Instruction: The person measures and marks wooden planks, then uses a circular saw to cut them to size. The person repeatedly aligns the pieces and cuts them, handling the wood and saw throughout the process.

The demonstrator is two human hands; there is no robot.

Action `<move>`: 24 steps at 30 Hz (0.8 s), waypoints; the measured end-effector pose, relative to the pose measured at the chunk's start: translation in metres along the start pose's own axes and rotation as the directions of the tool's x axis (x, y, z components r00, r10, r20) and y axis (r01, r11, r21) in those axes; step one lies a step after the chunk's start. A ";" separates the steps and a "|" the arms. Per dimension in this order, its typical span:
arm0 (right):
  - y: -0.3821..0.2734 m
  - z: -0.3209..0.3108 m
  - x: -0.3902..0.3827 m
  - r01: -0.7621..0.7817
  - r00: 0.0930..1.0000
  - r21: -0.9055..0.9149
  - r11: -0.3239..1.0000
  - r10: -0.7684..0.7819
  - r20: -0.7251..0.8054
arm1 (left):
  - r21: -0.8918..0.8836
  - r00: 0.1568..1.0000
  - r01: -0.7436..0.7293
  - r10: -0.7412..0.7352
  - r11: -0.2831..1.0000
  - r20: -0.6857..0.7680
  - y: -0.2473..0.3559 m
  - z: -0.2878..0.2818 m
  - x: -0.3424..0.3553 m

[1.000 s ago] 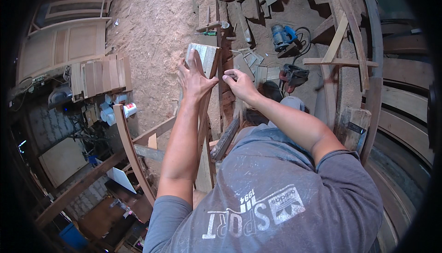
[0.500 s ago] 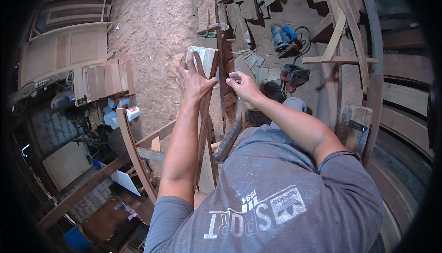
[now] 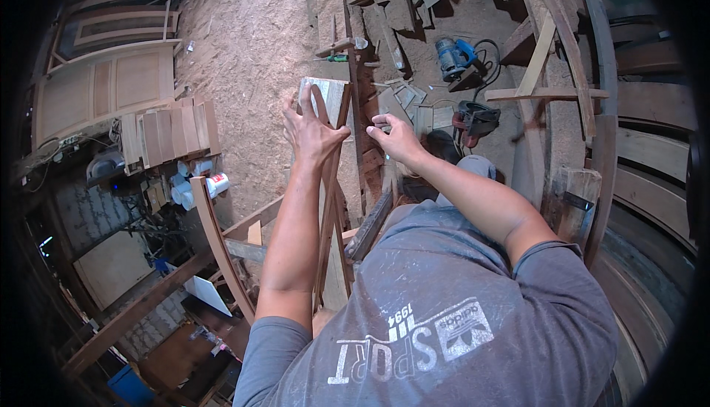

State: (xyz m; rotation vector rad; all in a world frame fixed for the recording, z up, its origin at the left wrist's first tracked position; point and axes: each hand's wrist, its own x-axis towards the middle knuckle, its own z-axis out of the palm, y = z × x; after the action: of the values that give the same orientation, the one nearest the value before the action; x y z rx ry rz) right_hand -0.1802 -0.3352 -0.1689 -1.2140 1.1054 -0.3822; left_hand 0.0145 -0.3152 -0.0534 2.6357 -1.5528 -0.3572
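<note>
A long piece of wood, the wooden board [image 3: 334,100], runs away from my body, its pale end farthest from me. Across it spreads my left hand [image 3: 314,129], fingers along the left and top, thumb stretched over to the right edge, holding it. Just right of the board, my right hand [image 3: 396,140] is raised with thumb and fingertips drawn together. Something small and dark seems to lie in that pinch, too small to name. A narrow gap separates the two hands.
Beyond the board lie a green-handled screwdriver [image 3: 336,58] and a wooden clamp-like tool [image 3: 344,44]. To the right are a blue corded power tool [image 3: 452,59], a dark red one [image 3: 473,122] and wood scraps [image 3: 407,96]. White containers [image 3: 216,183] and wooden panels [image 3: 168,133] stand left.
My right hand has shifted very slightly rightward, still pinched. My left hand keeps its place on the board. The surroundings shift a little with the view.
</note>
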 end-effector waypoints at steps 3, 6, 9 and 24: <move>-0.001 0.000 0.001 -0.006 1.000 0.002 1.000 0.006 0.008 | 0.043 0.999 0.043 -0.044 0.998 0.024 0.002 -0.002 0.001; 0.001 0.001 0.000 -0.001 1.000 0.028 1.000 0.001 0.023 | -0.002 1.000 0.005 -0.005 1.000 -0.013 -0.002 0.001 0.003; 0.001 0.003 0.000 0.000 0.999 0.044 0.999 -0.002 0.036 | -0.074 1.000 -0.008 0.009 0.997 0.010 -0.009 0.003 0.006; -0.001 -0.002 -0.002 -0.015 0.999 0.014 1.000 0.015 0.038 | -0.088 0.999 -0.012 0.015 0.996 0.039 -0.010 0.002 0.008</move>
State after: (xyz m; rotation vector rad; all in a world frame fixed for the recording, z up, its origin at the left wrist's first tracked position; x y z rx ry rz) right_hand -0.1824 -0.3352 -0.1664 -1.1952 1.0770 -0.3535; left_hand 0.0266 -0.3172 -0.0585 2.5662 -1.5284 -0.4684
